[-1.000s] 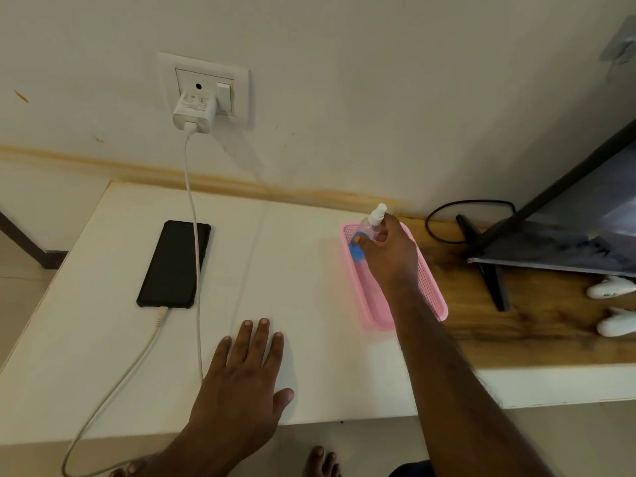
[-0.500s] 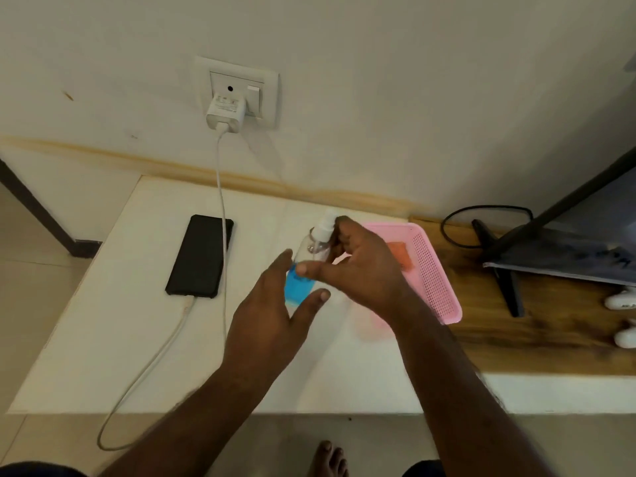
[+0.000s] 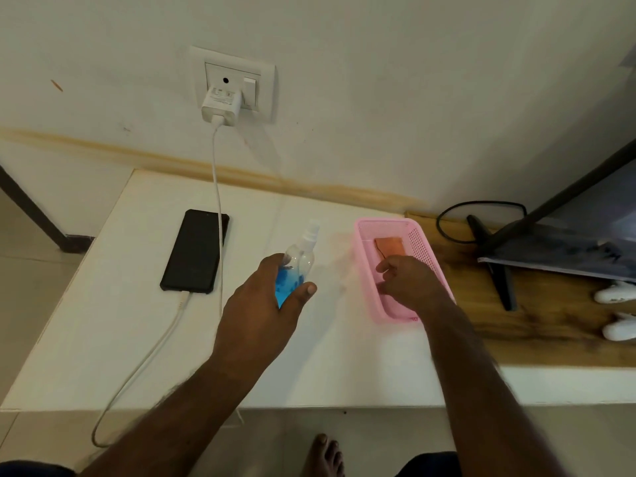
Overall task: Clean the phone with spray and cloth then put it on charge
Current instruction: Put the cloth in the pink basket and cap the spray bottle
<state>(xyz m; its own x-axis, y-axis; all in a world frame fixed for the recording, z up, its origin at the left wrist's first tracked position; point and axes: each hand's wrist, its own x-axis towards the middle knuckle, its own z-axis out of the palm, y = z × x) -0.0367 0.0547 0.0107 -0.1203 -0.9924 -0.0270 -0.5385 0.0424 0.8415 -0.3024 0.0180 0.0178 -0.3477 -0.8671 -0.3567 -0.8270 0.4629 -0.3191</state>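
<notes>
A black phone [image 3: 195, 250] lies face up at the left of the white table [image 3: 103, 321], with the white charging cable [image 3: 179, 306] plugged into its near end. My left hand [image 3: 261, 304] grips a clear spray bottle [image 3: 297, 258] holding blue liquid, its white nozzle pointing away from me. My right hand [image 3: 407, 282] is inside the pink basket [image 3: 421, 246], fingers spread just over an orange cloth [image 3: 389, 247] lying in it; no grip on the cloth shows.
A white charger [image 3: 220, 105] sits in the wall socket [image 3: 234, 80] above the phone. On the wooden surface [image 3: 537, 325] at right stand a black monitor stand [image 3: 499, 270] with a looped black cable [image 3: 481, 220] and two white objects [image 3: 616, 290].
My right hand lifted the bottle out of the basket and passed it to my left hand. The left hand has come up off the table, and my right hand has gone back into the basket.
</notes>
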